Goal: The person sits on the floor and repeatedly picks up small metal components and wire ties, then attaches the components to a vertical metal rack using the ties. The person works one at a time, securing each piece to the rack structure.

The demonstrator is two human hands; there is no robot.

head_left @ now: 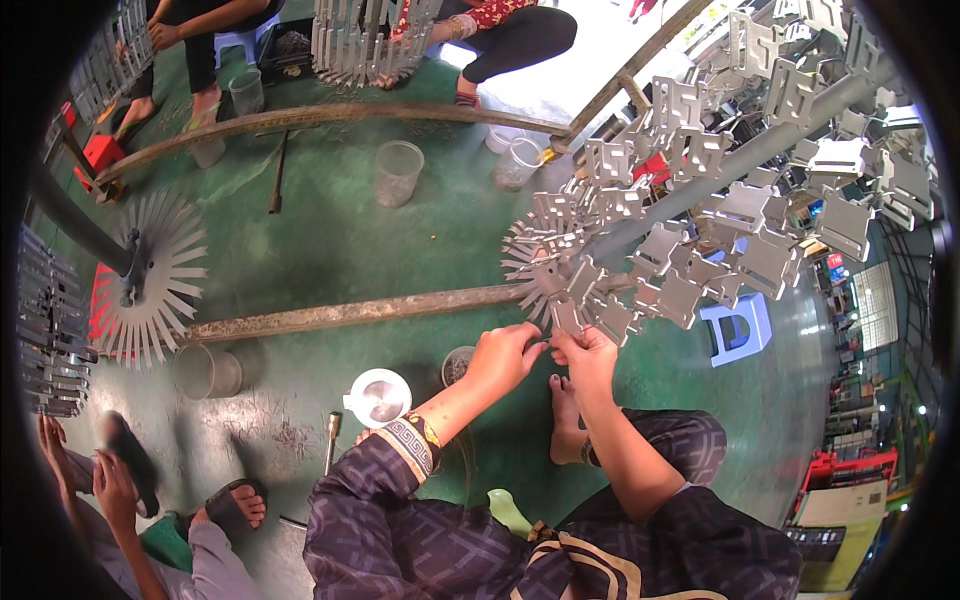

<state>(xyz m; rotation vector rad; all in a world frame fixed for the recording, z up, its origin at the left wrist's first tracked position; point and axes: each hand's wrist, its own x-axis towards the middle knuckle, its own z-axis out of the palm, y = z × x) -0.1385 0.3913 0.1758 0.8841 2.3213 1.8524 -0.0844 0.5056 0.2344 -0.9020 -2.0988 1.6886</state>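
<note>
Both of my hands meet at the lower end of a rack hung with bent, slotted metal brackets (678,300). My right hand (588,358) is closed at the lower edge of one small silver bracket (567,318), its fingertips against the metal. Beside it, my left hand (506,356) is pinched, thumb and fingertips together; anything between them is too small to make out. Just beyond my fingers is the rack's round, slotted end disc (545,275). A grey pole (700,180) carries the brackets up to the right.
Near my left forearm stand a white cup (380,398) and a small container of metal bits (458,366). A rusty bar (350,314) crosses ahead. Another slotted disc (160,280) stands left, near a seated co-worker's hands (112,485). A blue stool (737,329) is at right.
</note>
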